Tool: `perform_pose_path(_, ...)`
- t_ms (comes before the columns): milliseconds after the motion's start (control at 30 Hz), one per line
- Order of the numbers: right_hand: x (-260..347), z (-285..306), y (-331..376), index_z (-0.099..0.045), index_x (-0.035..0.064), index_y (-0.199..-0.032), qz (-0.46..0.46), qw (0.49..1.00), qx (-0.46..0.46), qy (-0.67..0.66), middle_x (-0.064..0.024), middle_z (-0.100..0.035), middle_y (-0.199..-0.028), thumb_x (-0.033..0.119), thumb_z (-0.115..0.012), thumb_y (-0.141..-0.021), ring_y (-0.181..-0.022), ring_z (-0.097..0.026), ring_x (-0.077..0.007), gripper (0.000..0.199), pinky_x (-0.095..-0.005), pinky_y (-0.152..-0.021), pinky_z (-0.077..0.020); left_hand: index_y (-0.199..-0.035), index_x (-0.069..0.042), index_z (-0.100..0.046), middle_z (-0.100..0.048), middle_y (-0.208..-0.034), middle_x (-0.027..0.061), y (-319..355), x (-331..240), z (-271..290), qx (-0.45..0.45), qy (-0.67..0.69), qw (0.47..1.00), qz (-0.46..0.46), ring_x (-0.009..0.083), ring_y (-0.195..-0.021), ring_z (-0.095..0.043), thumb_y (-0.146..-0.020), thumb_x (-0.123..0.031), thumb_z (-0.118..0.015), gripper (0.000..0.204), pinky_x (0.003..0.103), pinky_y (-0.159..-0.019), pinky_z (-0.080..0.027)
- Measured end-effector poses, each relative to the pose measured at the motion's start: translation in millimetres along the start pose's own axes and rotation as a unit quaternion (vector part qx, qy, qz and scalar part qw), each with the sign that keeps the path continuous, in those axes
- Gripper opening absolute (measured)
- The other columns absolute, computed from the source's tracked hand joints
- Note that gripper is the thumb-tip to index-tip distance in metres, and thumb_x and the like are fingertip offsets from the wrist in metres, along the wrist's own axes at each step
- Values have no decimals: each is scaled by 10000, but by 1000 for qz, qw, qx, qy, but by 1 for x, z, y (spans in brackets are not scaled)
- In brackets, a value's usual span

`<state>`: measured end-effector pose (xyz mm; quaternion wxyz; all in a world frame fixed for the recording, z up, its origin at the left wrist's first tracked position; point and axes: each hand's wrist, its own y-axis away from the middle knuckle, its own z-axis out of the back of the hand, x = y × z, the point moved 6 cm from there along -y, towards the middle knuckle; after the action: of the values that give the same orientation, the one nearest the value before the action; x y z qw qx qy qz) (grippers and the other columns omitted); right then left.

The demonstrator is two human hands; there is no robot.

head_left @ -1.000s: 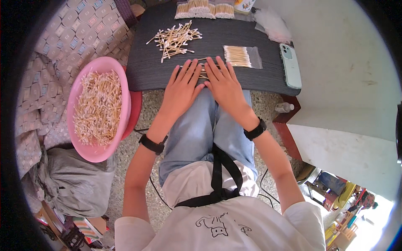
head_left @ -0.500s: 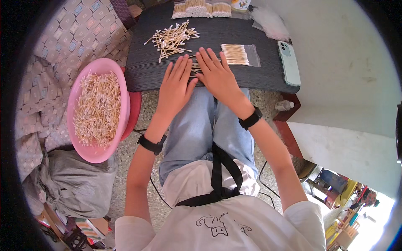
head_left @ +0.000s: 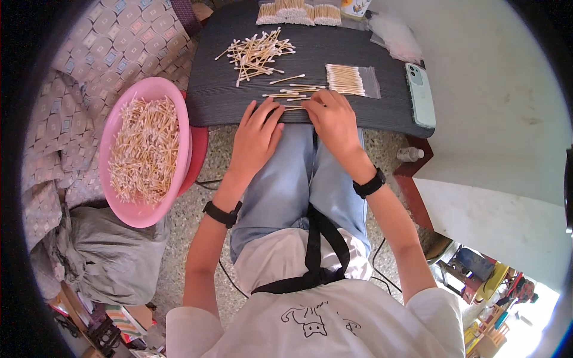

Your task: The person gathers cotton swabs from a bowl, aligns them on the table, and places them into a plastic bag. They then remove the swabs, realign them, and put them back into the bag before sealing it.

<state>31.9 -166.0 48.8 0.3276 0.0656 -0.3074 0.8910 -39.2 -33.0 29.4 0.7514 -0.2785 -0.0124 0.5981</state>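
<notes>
Loose cotton swabs (head_left: 293, 91) lie in a small spread near the front edge of the black table. My left hand (head_left: 253, 140) rests at their left ends, palm down, with fingers bent and apart and the thumb away from them. At the right ends, my right hand (head_left: 337, 125) has its thumb and fingertips brought together on a cotton swab (head_left: 293, 108) lying between both hands. Its far end is hidden by my left fingers. Behind is a messy pile of swabs (head_left: 258, 55). To the right, a clear bag (head_left: 371, 82) holds a neat row of swabs (head_left: 345, 79).
A pink basin (head_left: 185, 128) full of swabs stands left on a red stool (head_left: 200, 149). Packed swab bundles (head_left: 293, 12) and a printed cup (head_left: 356, 7) stand at the table's back. Empty clear bags (head_left: 395, 39) and a pale green phone (head_left: 421, 95) lie along the right edge.
My hands have gone from lying flat over the swabs to bent fingers, drawn slightly toward me and apart. The swabs beneath now show. The whole view has shifted a little.
</notes>
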Motion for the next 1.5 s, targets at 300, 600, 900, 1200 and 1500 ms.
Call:
perform_pose_path(300,10,-15,-2,-547,-1,-1212,27,998,-11,47,-151,-487,-1309,102,-625,-781,-1232,-459,-289,449,-398,-997,-419,-1370,-31,-413,-373,-1440,175,-22,4,0,-97,57,992,51,356,-1336,-356,-894,-114,-565,506,473,-1090,-309)
perform_pose_path(600,17,-26,31,-360,-22,-1397,9,990,98,100,-170,-337,-1473,257,-541,-907,-1385,-297,-277,592,-443,-1133,-229,-1431,-14,-325,-297,-1511,120,-14,-5,-22,78,-104,992,-3,249,-1409,-252,-942,-291,-471,581,449,-1152,-177)
perform_pose_path(900,8,-31,6,-387,-70,-1353,-12,997,27,76,-240,-357,-1437,156,-477,-913,-1357,-325,-360,503,-453,-1117,-270,-1421,8,-318,-316,-1486,167,-34,7,-21,-11,-48,999,13,319,-1388,-276,-943,-248,-504,573,464,-1125,-243)
perform_pose_path(1200,5,-40,-2,-350,-117,-1346,-18,999,19,25,-293,-351,-1411,86,-492,-899,-1328,-329,-421,511,-458,-1105,-287,-1362,-1,-393,-418,-1388,192,-45,9,-27,-1,32,999,-9,367,-1294,-391,-935,-141,-492,460,462,-1097,-299)
perform_pose_path(1500,3,-33,-8,-378,-151,-1295,-3,998,7,56,-272,-408,-1339,52,-489,-870,-1260,-386,-427,484,-456,-1084,-312,-1337,-26,-431,-508,-1303,185,-55,12,-23,-28,82,996,-1,323,-1229,-471,-948,-117,-478,403,406,-1075,-331)
